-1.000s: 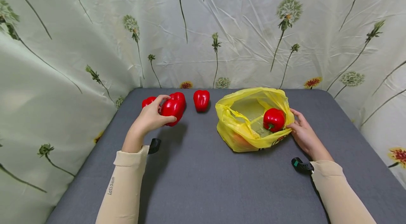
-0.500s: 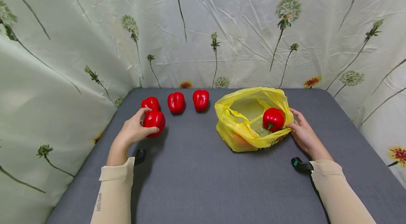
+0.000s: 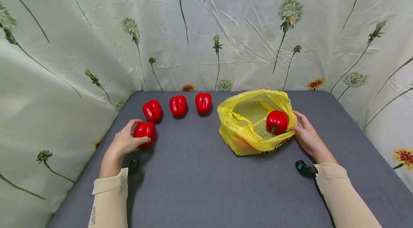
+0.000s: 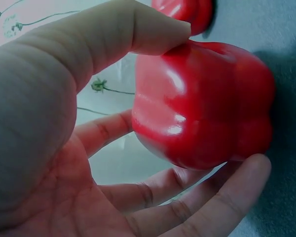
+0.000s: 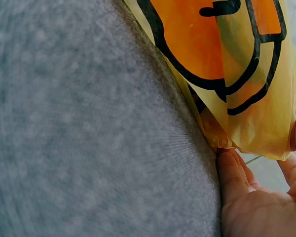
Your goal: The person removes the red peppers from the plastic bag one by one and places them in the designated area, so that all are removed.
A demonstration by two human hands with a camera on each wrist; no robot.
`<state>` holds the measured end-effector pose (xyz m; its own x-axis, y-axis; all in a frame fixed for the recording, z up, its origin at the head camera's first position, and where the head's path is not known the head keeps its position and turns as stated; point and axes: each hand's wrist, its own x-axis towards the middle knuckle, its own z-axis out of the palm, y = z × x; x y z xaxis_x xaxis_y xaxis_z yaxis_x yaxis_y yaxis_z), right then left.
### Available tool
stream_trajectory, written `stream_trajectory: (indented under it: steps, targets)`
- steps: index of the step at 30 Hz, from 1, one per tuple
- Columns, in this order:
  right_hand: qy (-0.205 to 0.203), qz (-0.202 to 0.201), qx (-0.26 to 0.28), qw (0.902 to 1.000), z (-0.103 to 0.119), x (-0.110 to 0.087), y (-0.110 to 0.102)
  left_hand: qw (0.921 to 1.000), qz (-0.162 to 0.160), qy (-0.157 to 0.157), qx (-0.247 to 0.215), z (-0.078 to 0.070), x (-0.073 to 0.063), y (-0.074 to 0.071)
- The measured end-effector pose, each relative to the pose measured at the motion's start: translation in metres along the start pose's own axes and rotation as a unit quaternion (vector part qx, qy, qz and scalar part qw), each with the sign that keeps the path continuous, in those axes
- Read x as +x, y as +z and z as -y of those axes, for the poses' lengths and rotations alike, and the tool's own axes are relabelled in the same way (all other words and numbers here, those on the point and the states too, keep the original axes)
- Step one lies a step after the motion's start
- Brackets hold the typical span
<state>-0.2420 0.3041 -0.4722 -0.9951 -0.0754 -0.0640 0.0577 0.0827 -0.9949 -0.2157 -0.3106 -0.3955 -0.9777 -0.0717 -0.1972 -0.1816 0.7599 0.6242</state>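
My left hand (image 3: 124,141) grips a glossy red bell pepper (image 3: 145,134) at the table's left side. In the left wrist view the thumb lies along one side of this bell pepper (image 4: 202,103) and the fingers curl round the other. Whether it touches the table is hard to tell. On the right, my right hand (image 3: 311,138) pinches the rim of a yellow plastic bag (image 3: 240,138), whose mouth gapes upward. Inside the bag lies another red bell pepper (image 3: 277,122) with a green stem. The right wrist view shows the bag's orange and black print (image 5: 192,44) beside the fingers.
Behind the held one, three red bell peppers form a row along the back: a left one (image 3: 152,110), a middle one (image 3: 178,106) and a right one (image 3: 203,103). A flower-printed curtain (image 3: 206,23) hangs behind the grey table (image 3: 200,192).
My left hand has carried its bell pepper leftward and toward me, away from the back row, and lowered it. My right hand has stayed on the bag's rim.
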Motion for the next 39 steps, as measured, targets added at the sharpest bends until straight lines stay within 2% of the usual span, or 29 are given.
stream_trajectory:
  steps: [12, 18, 28, 30, 33, 36, 39]
  targets:
    - [-0.004, 0.005, 0.000, 1.0000, 0.000, -0.001, 0.000, 0.9999, -0.012, -0.008, 0.008, 0.004, 0.005, 0.002]
    - [-0.009, 0.006, 0.010, 0.9999, 0.000, -0.001, 0.000, 0.9989, -0.018, 0.006, 0.043, 0.003, 0.009, 0.005]
    - [-0.004, 0.006, 0.004, 1.0000, 0.000, 0.000, -0.001, 0.9985, -0.034, 0.012, 0.042, -0.001, 0.007, 0.006]
    - [-0.004, 0.007, 0.009, 0.9999, 0.000, 0.001, -0.001, 0.9975, -0.049, 0.008, 0.050, -0.005, 0.005, 0.005]
    - [-0.003, 0.008, 0.018, 0.9998, 0.000, 0.002, -0.001, 0.9941, -0.090, 0.003, 0.060, -0.018, 0.001, 0.002]
    - [-0.002, 0.008, 0.022, 0.9997, 0.000, 0.002, -0.001, 0.9885, -0.136, 0.009, 0.066, -0.038, -0.003, 0.000]
    - [-0.004, 0.007, 0.025, 0.9996, 0.000, 0.002, -0.002, 0.9832, -0.170, 0.033, 0.057, -0.062, -0.007, -0.003]
